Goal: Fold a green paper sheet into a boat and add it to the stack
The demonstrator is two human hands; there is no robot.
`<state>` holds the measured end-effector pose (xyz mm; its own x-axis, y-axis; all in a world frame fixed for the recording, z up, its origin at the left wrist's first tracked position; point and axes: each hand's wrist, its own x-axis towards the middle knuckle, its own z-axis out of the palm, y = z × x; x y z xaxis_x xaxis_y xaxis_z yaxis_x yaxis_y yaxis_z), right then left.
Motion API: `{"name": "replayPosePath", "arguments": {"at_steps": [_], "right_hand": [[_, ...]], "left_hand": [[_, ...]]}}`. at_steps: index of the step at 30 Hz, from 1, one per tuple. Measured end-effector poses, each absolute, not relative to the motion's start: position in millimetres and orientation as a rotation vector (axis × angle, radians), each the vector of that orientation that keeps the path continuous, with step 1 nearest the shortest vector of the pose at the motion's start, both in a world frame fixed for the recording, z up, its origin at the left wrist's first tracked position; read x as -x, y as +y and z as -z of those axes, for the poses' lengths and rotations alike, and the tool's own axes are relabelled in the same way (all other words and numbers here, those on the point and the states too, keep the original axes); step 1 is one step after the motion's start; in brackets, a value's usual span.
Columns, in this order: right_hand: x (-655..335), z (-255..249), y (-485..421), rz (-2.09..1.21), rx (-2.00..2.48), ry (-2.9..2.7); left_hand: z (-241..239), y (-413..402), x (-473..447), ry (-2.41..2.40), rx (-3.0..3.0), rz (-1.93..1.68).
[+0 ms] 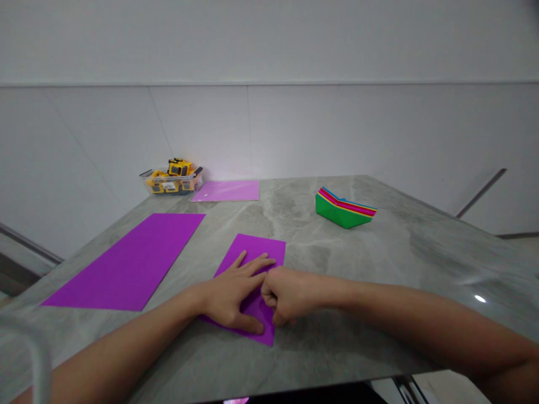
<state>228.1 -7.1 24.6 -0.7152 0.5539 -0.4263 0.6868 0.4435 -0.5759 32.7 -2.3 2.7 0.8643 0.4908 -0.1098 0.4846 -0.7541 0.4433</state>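
Observation:
A purple sheet of paper (261,247), apparently folded to a narrow rectangle, lies flat on the table in front of me. Across it my left hand (233,292) is spread, palm down and fingers apart, pressing on the paper. My right hand (284,294) is curled into a fist over the paper's right edge, its knuckles touching the left fingertips' side. Nothing shows inside the fist. Part of the paper is hidden under both hands.
To the left lies a larger purple sheet (130,264). Farther back are a pale pink-purple sheet (227,191) and a clear plastic box (196,180) holding yellow toy vehicles (180,167). Nested folded-paper boats (343,213) stand at the right on the grey marbled table (404,247).

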Motion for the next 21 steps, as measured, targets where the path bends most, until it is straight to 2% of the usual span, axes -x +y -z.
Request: {"name": "replayPosePath", "arguments": {"at_steps": [5, 14, 21], "right_hand": [[-228, -27, -1, 1.221, -1.129, 2.404], [-220, -37, -29, 1.103, -1.099, 2.462], [-220, -36, -26, 1.099, -1.018, 2.475]], "left_hand": [[-2, -2, -32, 0.753, -2.532, -0.033], [-9, -3, -40, 0.495, -2.469, -0.005], [-9, -6, -35, 0.758, -2.547, 0.11]]}}
